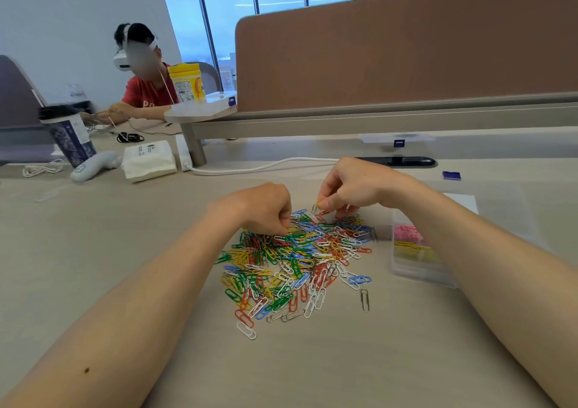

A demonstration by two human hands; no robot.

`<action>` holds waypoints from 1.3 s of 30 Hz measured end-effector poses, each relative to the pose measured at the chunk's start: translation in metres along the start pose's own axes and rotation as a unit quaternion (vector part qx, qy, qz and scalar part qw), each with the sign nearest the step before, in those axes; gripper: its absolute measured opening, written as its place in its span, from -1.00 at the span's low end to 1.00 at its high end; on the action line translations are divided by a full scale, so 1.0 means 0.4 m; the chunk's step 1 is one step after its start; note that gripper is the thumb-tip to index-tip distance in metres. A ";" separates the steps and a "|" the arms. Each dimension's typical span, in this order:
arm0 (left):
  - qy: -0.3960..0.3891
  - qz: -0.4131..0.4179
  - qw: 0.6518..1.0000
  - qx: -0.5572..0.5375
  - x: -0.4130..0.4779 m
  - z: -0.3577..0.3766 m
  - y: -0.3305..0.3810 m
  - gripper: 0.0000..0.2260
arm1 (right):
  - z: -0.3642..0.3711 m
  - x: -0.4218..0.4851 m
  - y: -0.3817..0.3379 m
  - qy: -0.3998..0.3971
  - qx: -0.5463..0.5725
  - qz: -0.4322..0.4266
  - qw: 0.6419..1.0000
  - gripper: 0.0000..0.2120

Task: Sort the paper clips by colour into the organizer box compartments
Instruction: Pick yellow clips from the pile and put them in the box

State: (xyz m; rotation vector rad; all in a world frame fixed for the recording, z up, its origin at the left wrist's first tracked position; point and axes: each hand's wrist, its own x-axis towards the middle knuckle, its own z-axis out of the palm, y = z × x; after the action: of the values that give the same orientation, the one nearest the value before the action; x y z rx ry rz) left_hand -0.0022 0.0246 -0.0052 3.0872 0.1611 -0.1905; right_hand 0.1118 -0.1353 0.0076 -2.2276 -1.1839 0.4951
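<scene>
A heap of paper clips [297,260] in red, green, blue, yellow, white and silver lies on the beige desk. My left hand [266,209] rests on the heap's far left edge, fingers curled, pinching a yellow clip [291,228]. My right hand [353,185] hovers over the heap's far side and pinches another yellow clip [319,203] between thumb and forefinger. The clear organizer box [416,270] stands to the right, partly hidden by my right forearm; pink clips [406,234] fill one compartment and yellow clips [409,251] the one nearer me.
A white cable [250,167] runs across the desk behind my hands. At the far left stand a cup [70,137], a white controller [93,167] and a tissue pack [148,160]. A brown divider [406,48] closes the back. Another person sits far left.
</scene>
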 end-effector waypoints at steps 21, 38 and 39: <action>0.063 0.200 0.968 -0.140 0.108 -0.036 0.294 -0.94 | -0.145 -0.246 0.136 -0.040 -0.036 0.098 0.994 -0.85; 0.066 0.250 0.951 -0.170 0.118 -0.015 0.366 -0.91 | -0.189 -0.272 0.150 -0.084 -0.055 0.138 0.985 -0.83; 0.059 0.251 0.952 -0.166 0.119 -0.013 0.366 -0.89 | -0.192 -0.274 0.149 -0.089 -0.060 0.139 0.985 -0.83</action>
State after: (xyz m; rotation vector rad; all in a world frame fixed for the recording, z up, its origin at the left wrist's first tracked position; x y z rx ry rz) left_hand 0.0612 -0.1158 -0.0005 2.6893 -0.5276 0.0404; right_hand 0.1327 -0.2776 0.0356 -2.5115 -1.0137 0.7658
